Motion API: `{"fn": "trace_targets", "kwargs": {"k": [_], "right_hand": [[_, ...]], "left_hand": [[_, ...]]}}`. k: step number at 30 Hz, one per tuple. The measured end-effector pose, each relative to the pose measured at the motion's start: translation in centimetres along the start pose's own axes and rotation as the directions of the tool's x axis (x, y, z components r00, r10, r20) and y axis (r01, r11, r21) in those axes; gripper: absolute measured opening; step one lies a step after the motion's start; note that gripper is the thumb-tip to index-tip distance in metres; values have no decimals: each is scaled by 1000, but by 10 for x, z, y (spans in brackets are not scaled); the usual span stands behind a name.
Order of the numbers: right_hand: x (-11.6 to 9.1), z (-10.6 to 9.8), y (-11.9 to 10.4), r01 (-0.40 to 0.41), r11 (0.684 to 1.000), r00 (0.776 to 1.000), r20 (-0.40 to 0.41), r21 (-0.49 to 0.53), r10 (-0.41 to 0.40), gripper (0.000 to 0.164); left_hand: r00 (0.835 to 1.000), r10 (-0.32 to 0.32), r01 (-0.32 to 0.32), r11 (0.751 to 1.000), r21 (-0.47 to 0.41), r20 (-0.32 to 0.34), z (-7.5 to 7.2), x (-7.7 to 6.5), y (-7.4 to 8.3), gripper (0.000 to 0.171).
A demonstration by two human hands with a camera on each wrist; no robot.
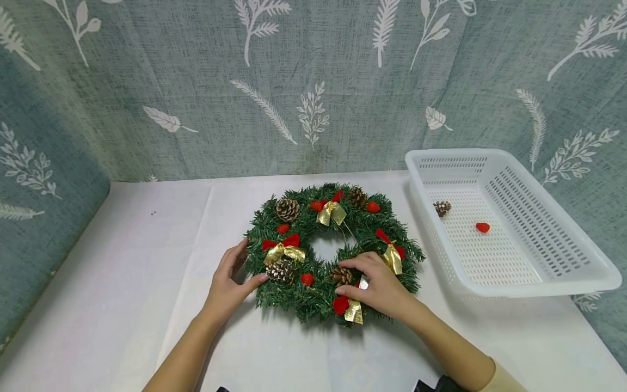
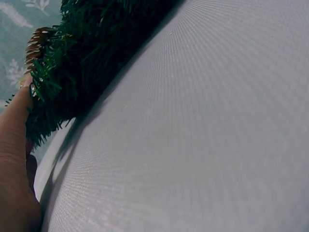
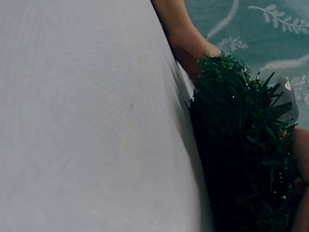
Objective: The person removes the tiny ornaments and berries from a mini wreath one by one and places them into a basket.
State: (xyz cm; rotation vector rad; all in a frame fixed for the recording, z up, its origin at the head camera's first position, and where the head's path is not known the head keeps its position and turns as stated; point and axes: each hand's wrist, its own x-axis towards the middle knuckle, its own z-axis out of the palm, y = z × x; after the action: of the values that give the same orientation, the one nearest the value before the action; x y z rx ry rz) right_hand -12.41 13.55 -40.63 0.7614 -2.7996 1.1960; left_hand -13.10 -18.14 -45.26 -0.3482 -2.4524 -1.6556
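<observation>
A green wreath (image 1: 318, 296) lies flat on the white table, trimmed with pinecones, red berries and red-and-gold bows. At its left edge, my left hand (image 1: 230, 280) grips the greenery, thumb on top near a white-tipped pinecone (image 1: 280, 270) and fingers at the outer side. My right hand (image 1: 374, 286) reaches over the lower right part. Its thumb and index finger pinch a brown pinecone (image 1: 341, 275), just above a red-and-gold bow (image 1: 354, 311). In the right wrist view, greenery (image 3: 241, 125) hides most of that hand's fingers.
A white plastic basket (image 1: 539, 287) stands to the right of the wreath. Inside are a small pinecone (image 1: 442, 208) and a red berry (image 1: 483, 227). A green leaf-patterned cloth (image 1: 196, 71) hangs behind the table (image 1: 147, 245).
</observation>
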Motion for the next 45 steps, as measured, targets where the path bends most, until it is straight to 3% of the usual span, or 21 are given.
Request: {"fn": "trace_targets", "kwargs": {"k": [14, 23, 31, 41, 45], "right_hand": [[-1, 1, 1, 96, 995, 987, -136, 32, -91, 44], [-1, -1, 1, 162, 986, 972, -178, 44, -152, 44], [-1, -4, 2, 179, 980, 965, -206, 82, -159, 45], [0, -6, 4, 260, 961, 941, -249, 96, -230, 45], [-1, -7, 3, 243, 965, 947, -238, 101, -214, 45]], "left_hand": [[1000, -6, 6, 1000, -6, 2, 1, 0, 0, 83], [1000, -2, 2, 1000, -7, -3, 1, -1, -1, 82], [1000, 16, -16, 1000, -6, -1, 0, 0, 1, 81], [999, 33, -33, 999, -5, 2, 0, 0, -1, 81], [1000, 25, -25, 1000, 0, 4, 0, 0, -2, 81]]}}
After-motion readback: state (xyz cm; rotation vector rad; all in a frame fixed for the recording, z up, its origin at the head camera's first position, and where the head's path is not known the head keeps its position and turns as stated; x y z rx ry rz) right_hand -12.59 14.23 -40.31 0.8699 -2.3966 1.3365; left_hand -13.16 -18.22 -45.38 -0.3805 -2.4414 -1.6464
